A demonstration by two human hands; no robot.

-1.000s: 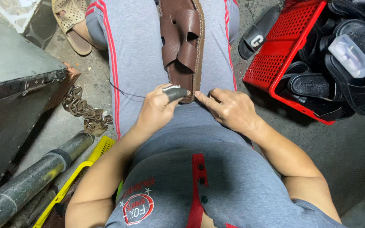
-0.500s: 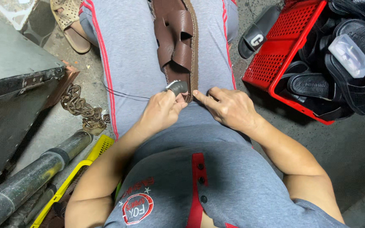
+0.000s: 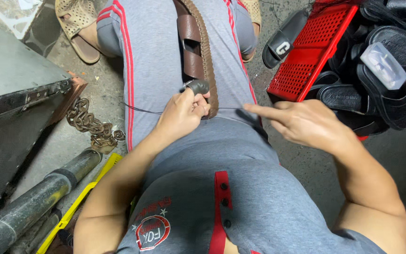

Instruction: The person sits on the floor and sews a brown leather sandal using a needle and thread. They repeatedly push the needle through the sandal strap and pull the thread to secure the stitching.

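Note:
A brown leather sandal (image 3: 196, 51) with a stitched edge lies between my knees on my grey shorts. My left hand (image 3: 182, 113) is closed on a small dark-handled tool (image 3: 197, 86) pressed against the sandal's near end. A thin dark thread (image 3: 142, 109) runs sideways across my lap through that spot. My right hand (image 3: 301, 123) has drawn away to the right of the sandal, fingers pinched on the thread's right end (image 3: 240, 109).
A red plastic crate (image 3: 312, 51) with black sandals (image 3: 372, 80) stands at the right. A grey metal box (image 3: 15, 89), a rusty chain (image 3: 90, 124), a dark pipe (image 3: 34, 207) and a yellow strip (image 3: 76, 207) lie at the left on the concrete floor.
My right hand has pulled away from the sandal toward the right, drawing the thread out. My left hand stays on the tool at the sandal's end.

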